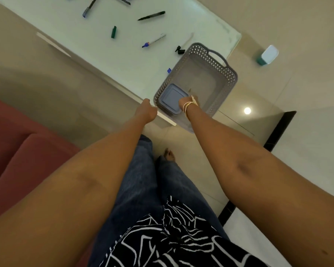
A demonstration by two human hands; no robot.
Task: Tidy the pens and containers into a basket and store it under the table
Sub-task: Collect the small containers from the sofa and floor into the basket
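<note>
right hand [183, 103] grip clasps the container [171, 99] in the basket [228, 81], left hand [146, 110] clenched; next, pens [151, 16] at 11 o'clock.

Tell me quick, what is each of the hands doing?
Left hand: grips the near rim of the basket.
Right hand: inside the basket on the blue-lidded container; grip cannot be told.

Grey perforated plastic basket [212, 60] at one o'clock on a glossy pale glass tabletop [108, 54]; smooth blue plastic lidded container [171, 97] inside; polished floor tiles [307, 122].
</note>
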